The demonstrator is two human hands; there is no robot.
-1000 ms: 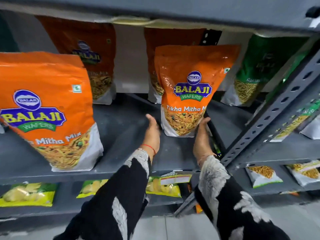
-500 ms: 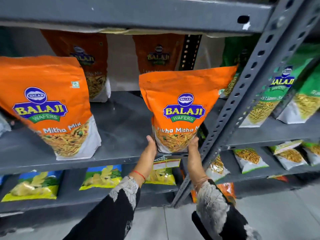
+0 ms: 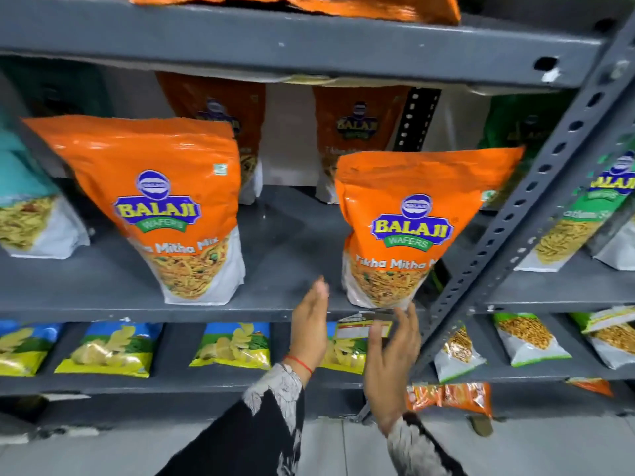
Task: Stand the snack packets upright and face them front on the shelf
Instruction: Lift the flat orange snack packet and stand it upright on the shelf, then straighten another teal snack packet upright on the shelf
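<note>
An orange snack packet (image 3: 412, 228) stands upright at the front edge of the grey shelf (image 3: 292, 235), its printed face turned outward and its right side tucked close against the slanted, perforated metal post (image 3: 515, 214). Both hands hang just below and in front of it, touching nothing. The left hand (image 3: 309, 331) is held edge-on with its fingers (image 3: 319, 290) straight and loosely spread, their tips level with the shelf's front lip, just to the left of the packet's base. The right hand (image 3: 388, 365) is lower, palm turned toward the left, its fingers (image 3: 409, 321) open and slightly curled, the tips just under the packet's bottom corner (a small price label (image 3: 360, 326) on the shelf lip sits between the two hands). A thin red thread (image 3: 300, 363) circles the left wrist, and both arms wear dark patterned sleeves (image 3: 261, 431).

A second orange packet (image 3: 165, 207) stands upright further left on the same shelf, also facing front, well apart from the first. Two more orange packets (image 3: 357, 132) lean at the back of the shelf in shadow. Green packets (image 3: 591, 218) stand on the neighbouring shelf beyond the post, and blue-and-yellow chip bags (image 3: 110, 348) lie on the shelf below.
</note>
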